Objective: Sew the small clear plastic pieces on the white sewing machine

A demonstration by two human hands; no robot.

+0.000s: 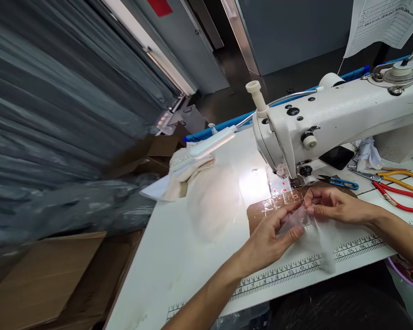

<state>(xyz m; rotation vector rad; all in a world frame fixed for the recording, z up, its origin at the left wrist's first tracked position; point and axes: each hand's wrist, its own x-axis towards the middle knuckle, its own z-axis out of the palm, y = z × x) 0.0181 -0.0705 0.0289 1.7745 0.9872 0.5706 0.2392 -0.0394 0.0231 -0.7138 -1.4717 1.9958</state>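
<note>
My left hand (270, 238) and my right hand (328, 205) pinch a small sheer white fabric piece (309, 233) between them, just in front of the needle area of a white sewing machine (330, 119). The fabric hangs down over the ruler strip (351, 250) along the table's front edge. Both hands have fingers closed on the fabric. A brown taped patch (261, 208) on the table lies under the hands.
Red-handled scissors (399, 195), yellow-handled scissors (404, 176) and blue thread snips (342, 183) lie right of the needle. A lamp (213, 142) lights the white table (179, 256). Cream cloth (184, 172) sits at the far left edge. Cardboard boxes (44, 279) stand beside the table.
</note>
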